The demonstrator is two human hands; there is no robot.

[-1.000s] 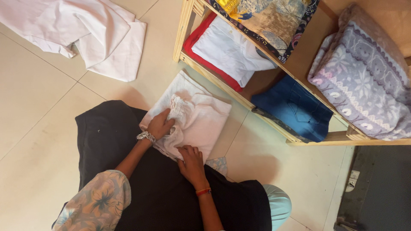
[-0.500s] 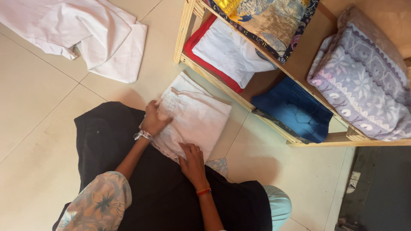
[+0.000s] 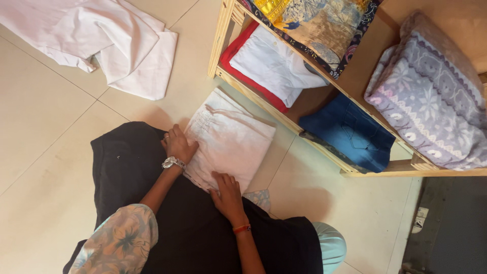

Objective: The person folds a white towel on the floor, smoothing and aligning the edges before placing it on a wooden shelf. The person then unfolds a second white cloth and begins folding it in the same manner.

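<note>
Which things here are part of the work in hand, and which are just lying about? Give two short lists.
In hand:
left hand
right hand
folded white garment, pressed flat under both hands
black cloth beneath it

Lying about:
loose white garment on the floor
wooden shelf
red and white clothes
blue jeans
purple blanket

Floral sleeve (image 3: 119, 238), silver wristwatch (image 3: 173, 163) left; red-orange bangle (image 3: 241, 229) right.

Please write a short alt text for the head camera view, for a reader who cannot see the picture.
Seen from above, a person's left hand and right hand press flat on a folded white garment on a tiled floor. Beside it, a wooden shelf holds folded clothes, including blue jeans; a loose white cloth lies farther off.
</note>
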